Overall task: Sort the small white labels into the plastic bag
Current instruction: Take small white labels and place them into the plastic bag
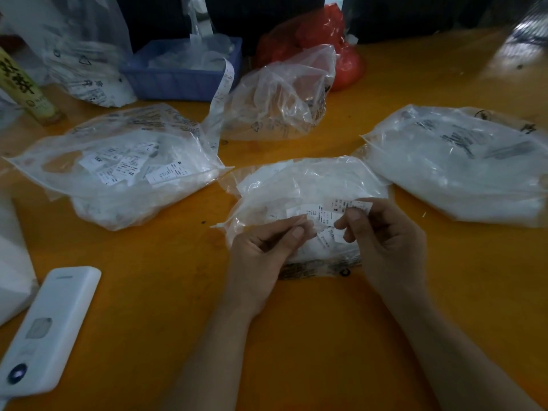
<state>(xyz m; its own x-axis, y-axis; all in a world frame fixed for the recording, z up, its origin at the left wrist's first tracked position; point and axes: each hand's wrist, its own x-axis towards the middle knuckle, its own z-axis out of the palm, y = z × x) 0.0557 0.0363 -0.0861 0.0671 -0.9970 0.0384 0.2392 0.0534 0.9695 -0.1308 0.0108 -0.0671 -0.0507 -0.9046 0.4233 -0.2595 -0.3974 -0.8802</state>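
Two hands are shown over a clear plastic bag (305, 203) of small white labels lying at the centre of the orange tabletop (296, 321). The left hand (261, 253) is curled, its grip closed in a pinch on the bag's film. A printed label (353, 205) is pinched between thumb and fingers of the right hand (385, 241), just above the bag. Further label-filled bags are seen at left (118, 167) and right (462, 161); a white device (47, 327) lies at lower left.
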